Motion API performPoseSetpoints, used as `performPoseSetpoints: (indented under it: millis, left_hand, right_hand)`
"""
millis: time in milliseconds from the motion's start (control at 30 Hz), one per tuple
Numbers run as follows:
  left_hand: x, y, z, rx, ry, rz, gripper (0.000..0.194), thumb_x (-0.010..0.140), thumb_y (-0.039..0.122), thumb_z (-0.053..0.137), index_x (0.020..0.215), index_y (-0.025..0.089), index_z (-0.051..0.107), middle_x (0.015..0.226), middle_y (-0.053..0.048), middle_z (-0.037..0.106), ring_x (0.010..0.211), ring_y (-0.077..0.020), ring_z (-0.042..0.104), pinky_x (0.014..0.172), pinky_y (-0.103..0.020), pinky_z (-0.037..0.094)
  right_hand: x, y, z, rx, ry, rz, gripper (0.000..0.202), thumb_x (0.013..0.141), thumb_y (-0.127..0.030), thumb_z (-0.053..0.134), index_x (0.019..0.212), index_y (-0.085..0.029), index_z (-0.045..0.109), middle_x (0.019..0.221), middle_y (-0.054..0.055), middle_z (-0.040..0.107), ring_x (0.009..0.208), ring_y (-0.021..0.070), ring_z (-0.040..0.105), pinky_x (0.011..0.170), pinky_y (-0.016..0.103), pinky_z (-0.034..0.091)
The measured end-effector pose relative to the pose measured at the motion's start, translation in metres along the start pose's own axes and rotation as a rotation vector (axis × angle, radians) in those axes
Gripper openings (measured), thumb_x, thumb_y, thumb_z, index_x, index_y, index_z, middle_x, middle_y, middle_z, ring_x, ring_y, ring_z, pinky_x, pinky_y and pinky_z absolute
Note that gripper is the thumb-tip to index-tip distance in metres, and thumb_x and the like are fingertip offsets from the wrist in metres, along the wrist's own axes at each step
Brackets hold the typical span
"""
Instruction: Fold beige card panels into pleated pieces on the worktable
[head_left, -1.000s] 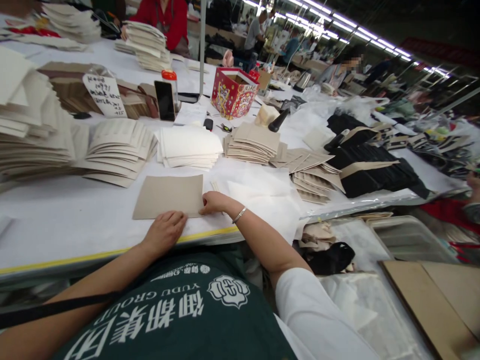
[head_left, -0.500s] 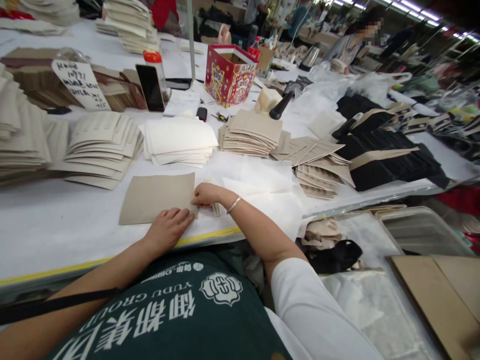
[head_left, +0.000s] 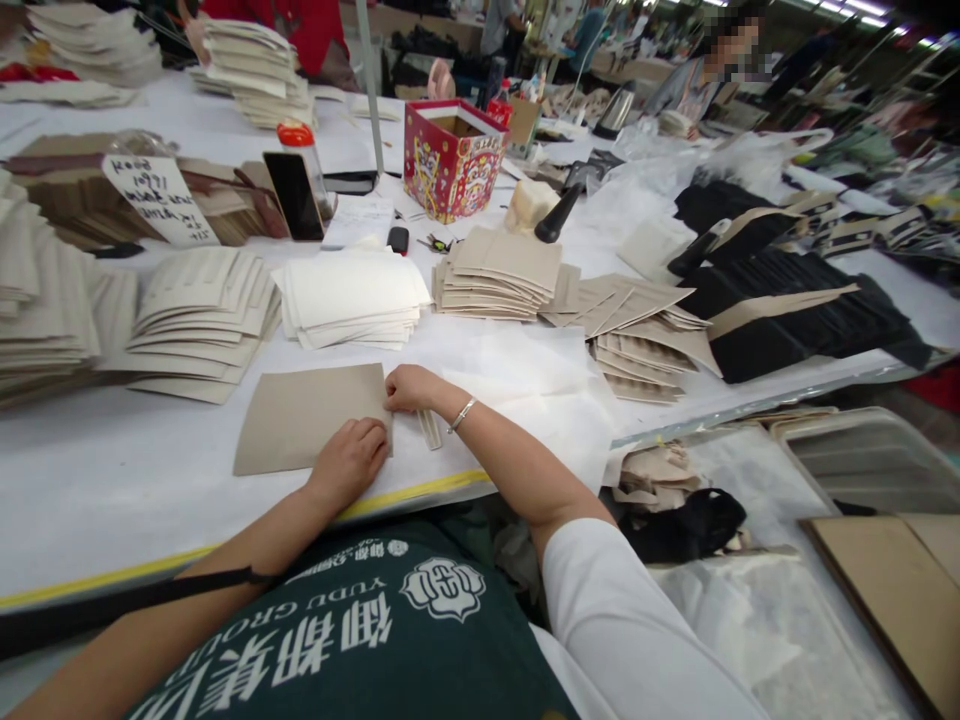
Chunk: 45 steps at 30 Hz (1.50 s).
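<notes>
A flat beige rectangular panel [head_left: 311,415], which looks like leather or board, lies on the white-covered table in front of me. My left hand [head_left: 351,462] rests over its lower right corner, fingers together and bent at the edge, the thumb hidden. Against the upper part of the same right edge is my right hand [head_left: 409,388], closed in a pinch; what sits between its fingertips is too small to make out. Just below the right hand lie narrow pale strips [head_left: 430,430], partly covered by it.
Behind the panel stand stacks of white sheets [head_left: 352,295], beige pieces [head_left: 499,275] and cream pieces [head_left: 199,320]. A phone [head_left: 295,197] leans by a red-lidded jar, near a red box [head_left: 454,165]. Black pieces [head_left: 802,315] lie right; a yellow tape [head_left: 420,492] marks the front edge.
The left hand's fingers have drawn in and bent more at the panel's right edge. The right hand stays pinched there, and more of the pale strips shows. The view has shifted slightly.
</notes>
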<state>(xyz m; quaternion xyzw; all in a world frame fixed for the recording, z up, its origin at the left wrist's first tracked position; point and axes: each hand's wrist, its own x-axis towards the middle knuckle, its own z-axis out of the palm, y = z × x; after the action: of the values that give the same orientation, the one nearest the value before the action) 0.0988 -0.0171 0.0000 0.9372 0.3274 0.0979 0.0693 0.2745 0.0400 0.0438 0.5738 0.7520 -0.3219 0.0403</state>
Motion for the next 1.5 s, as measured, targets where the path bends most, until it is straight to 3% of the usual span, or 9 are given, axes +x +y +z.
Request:
performPoseSetpoints:
  millis: [133, 267, 500, 667, 800, 967, 1100, 1367, 1500]
  left_hand:
    - [0.0, -0.006, 0.01, 0.052, 0.053, -0.025, 0.027, 0.088, 0.029, 0.045, 0.102, 0.011, 0.057, 0.114, -0.015, 0.059, 0.098, -0.0257, 0.055, 0.088, -0.039, 0.047]
    - [-0.004, -0.013, 0.018, 0.043, 0.065, -0.002, 0.025, 0.088, 0.031, 0.045, 0.104, 0.015, 0.056, 0.117, -0.014, 0.058, 0.1, -0.0251, 0.056, 0.089, -0.04, 0.047]
    - [-0.01, -0.009, 0.017, 0.002, 0.2, 0.006, 0.024, 0.091, 0.033, 0.042, 0.086, 0.016, 0.058, 0.094, -0.011, 0.062, 0.088, -0.0226, 0.057, 0.081, -0.037, 0.049]
    - [-0.009, -0.008, 0.014, 0.077, 0.192, 0.052, 0.028, 0.092, 0.031, 0.04, 0.08, 0.015, 0.059, 0.084, -0.01, 0.061, 0.08, -0.0218, 0.056, 0.075, -0.035, 0.049]
    - [-0.008, -0.008, 0.013, 0.115, 0.188, 0.064, 0.03, 0.092, 0.032, 0.039, 0.078, 0.014, 0.059, 0.084, -0.011, 0.06, 0.078, -0.0221, 0.054, 0.073, -0.035, 0.048]
    - [-0.007, -0.007, 0.011, 0.13, 0.118, 0.042, 0.03, 0.092, 0.031, 0.038, 0.077, 0.017, 0.059, 0.085, -0.009, 0.06, 0.08, -0.0212, 0.054, 0.075, -0.034, 0.047]
    - [-0.007, -0.008, 0.012, 0.097, 0.082, 0.014, 0.029, 0.092, 0.031, 0.038, 0.078, 0.017, 0.06, 0.087, -0.01, 0.06, 0.081, -0.0224, 0.054, 0.076, -0.036, 0.047]
    - [-0.004, -0.006, 0.01, 0.061, 0.064, 0.097, 0.027, 0.093, 0.026, 0.038, 0.102, 0.014, 0.061, 0.101, -0.013, 0.063, 0.085, -0.0229, 0.056, 0.08, -0.038, 0.045]
    - [-0.002, -0.006, 0.007, 0.075, 0.012, 0.132, 0.029, 0.093, 0.024, 0.036, 0.104, 0.014, 0.061, 0.106, -0.013, 0.064, 0.089, -0.023, 0.056, 0.082, -0.038, 0.044]
  right_hand:
    - [0.002, -0.003, -0.002, -0.061, -0.037, -0.016, 0.021, 0.067, -0.016, 0.056, 0.08, -0.013, 0.072, 0.073, 0.007, 0.071, 0.065, 0.0156, 0.062, 0.055, 0.021, 0.04]
    - [0.006, -0.002, -0.005, -0.082, -0.073, -0.055, 0.021, 0.067, -0.017, 0.056, 0.081, -0.011, 0.072, 0.073, 0.008, 0.071, 0.063, 0.0158, 0.062, 0.053, 0.021, 0.04]
    - [0.006, -0.003, -0.007, -0.016, -0.14, -0.117, 0.014, 0.07, -0.02, 0.058, 0.069, -0.01, 0.067, 0.065, 0.007, 0.068, 0.054, 0.0132, 0.057, 0.049, 0.021, 0.037]
    - [0.0, -0.01, -0.011, 0.221, -0.152, -0.211, 0.012, 0.072, -0.019, 0.057, 0.075, -0.01, 0.066, 0.066, 0.003, 0.067, 0.053, 0.0086, 0.054, 0.05, 0.018, 0.037]
    - [-0.001, -0.006, -0.013, 0.087, -0.145, -0.106, 0.013, 0.072, -0.015, 0.056, 0.078, -0.009, 0.066, 0.068, 0.003, 0.068, 0.055, 0.0092, 0.054, 0.051, 0.018, 0.036]
    - [-0.002, -0.01, -0.013, -0.051, -0.11, -0.183, 0.023, 0.071, -0.022, 0.064, 0.091, -0.01, 0.066, 0.084, 0.006, 0.07, 0.07, 0.0145, 0.06, 0.055, 0.02, 0.037]
    - [-0.001, -0.017, -0.011, -0.101, -0.166, -0.157, 0.025, 0.069, -0.013, 0.061, 0.093, -0.01, 0.066, 0.087, 0.008, 0.071, 0.073, 0.0166, 0.063, 0.057, 0.021, 0.039]
    - [0.003, -0.015, 0.003, -0.159, -0.087, -0.165, 0.031, 0.069, -0.019, 0.063, 0.099, -0.012, 0.066, 0.1, 0.012, 0.069, 0.088, 0.0227, 0.064, 0.069, 0.024, 0.045]
    - [0.005, -0.018, -0.004, -0.184, -0.107, -0.158, 0.035, 0.068, -0.02, 0.064, 0.101, -0.009, 0.066, 0.102, 0.014, 0.068, 0.09, 0.0242, 0.064, 0.069, 0.025, 0.047]
